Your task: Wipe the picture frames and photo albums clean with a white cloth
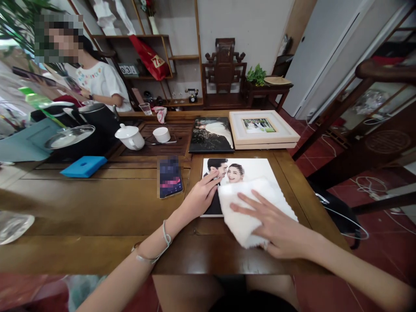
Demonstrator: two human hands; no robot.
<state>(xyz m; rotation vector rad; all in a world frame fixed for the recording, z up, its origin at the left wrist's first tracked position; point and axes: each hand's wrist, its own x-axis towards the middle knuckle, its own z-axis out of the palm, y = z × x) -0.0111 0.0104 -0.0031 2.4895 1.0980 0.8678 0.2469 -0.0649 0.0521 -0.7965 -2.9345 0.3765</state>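
Note:
A wedding photo panel (251, 170) lies flat on the wooden table (97, 203) in front of me. My left hand (202, 196) rests on its left edge with fingers stretched out, steadying it. My right hand (272, 225) lies flat, fingers spread, pressing a white fluffy cloth (247, 208) onto the lower part of the photo. The cloth covers much of the picture's bottom half.
A phone (170, 177) lies just left of the photo. Behind it are a dark photo album (212, 135) and a framed picture box (263, 128). A tea tray holds a white teapot (130, 137) and cup (161, 134). A blue box (83, 166) lies left. Another person sits at the far left.

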